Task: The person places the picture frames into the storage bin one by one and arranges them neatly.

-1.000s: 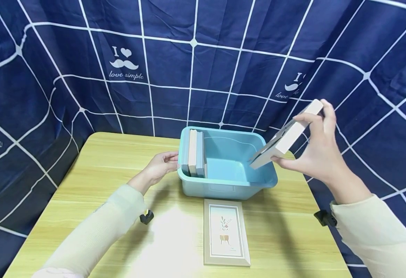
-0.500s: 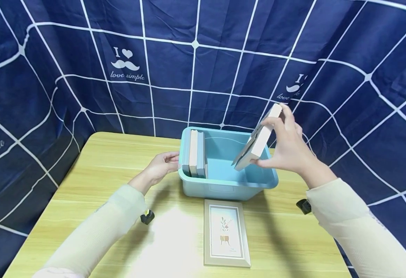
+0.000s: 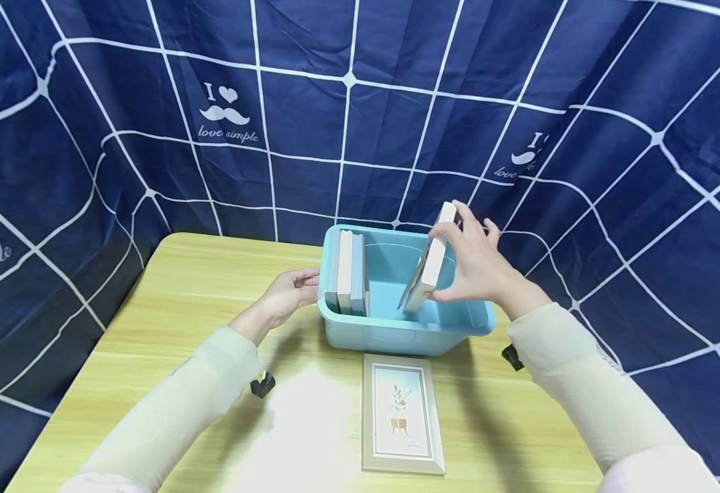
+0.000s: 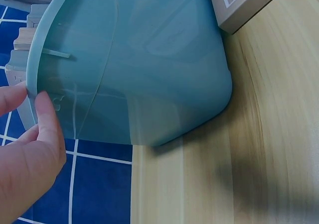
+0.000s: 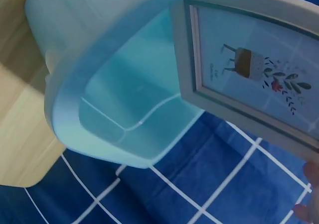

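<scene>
A light-blue plastic bin (image 3: 391, 339) stands on the table. My left hand (image 3: 281, 301) pinches its left rim, thumb and fingertips on either side of the bin wall (image 4: 164, 64) in the left wrist view. Above the bin's right half, my right hand (image 3: 477, 268) grips a picture frame (image 3: 436, 257) by its edge. That frame is tilted, its lower end inside the bin opening. The right wrist view shows its front, a potted-plant print (image 5: 249, 64) behind glass; only fingertips (image 5: 313, 173) appear at the edge. Several frames (image 3: 357, 274) stand upright against the bin's left end.
Another picture frame (image 3: 402, 414) with a plant print lies face up on the wooden table (image 3: 212, 274), just in front of the bin. A dark blue curtain (image 3: 298, 116) with white grid lines hangs behind and at both sides.
My right hand has carried the picture frame leftward and down, from beyond the bin's right rim to over its inside, turning it more upright. The left hand stays at the rim.
</scene>
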{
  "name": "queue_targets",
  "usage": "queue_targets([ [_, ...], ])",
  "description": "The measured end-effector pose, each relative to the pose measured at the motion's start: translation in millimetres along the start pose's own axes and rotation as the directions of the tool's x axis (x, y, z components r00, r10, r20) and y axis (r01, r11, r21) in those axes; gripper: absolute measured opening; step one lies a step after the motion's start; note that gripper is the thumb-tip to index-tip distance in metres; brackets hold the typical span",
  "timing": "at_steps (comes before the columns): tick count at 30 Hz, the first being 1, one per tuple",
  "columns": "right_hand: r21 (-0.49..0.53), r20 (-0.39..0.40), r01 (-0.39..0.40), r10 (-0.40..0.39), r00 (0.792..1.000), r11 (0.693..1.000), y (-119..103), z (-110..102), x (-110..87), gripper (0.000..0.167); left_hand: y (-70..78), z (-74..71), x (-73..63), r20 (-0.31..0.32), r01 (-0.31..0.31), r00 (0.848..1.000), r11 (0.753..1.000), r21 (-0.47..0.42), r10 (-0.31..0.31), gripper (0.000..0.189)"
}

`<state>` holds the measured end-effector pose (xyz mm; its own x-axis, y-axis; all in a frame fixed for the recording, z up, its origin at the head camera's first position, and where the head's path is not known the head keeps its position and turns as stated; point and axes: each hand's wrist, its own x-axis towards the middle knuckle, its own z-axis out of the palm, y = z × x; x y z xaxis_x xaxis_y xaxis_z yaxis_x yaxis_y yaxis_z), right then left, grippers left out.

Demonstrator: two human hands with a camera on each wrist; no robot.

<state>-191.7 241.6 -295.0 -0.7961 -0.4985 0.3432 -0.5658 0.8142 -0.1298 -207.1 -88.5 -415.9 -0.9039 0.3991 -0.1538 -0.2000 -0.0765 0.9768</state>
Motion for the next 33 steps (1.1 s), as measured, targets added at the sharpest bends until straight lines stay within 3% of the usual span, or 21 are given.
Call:
queue_targets([
  [19, -0.013, 0.12, 0.052, -0.05, 0.991, 0.999, 5, 50, 11.9, 0.091, -1.9, -1.5, 2.5, 0.011, -0.018, 1.0, 1.0, 0.025, 0.018, 0.053],
  [33, 0.029, 0.255, 0.085, -0.09, 0.963, 0.996, -3, 78, 23.6, 0.087, -2.5, -1.2, 2.9, 0.003, -0.014, 1.0, 1.0, 0.017, 0.014, 0.054],
])
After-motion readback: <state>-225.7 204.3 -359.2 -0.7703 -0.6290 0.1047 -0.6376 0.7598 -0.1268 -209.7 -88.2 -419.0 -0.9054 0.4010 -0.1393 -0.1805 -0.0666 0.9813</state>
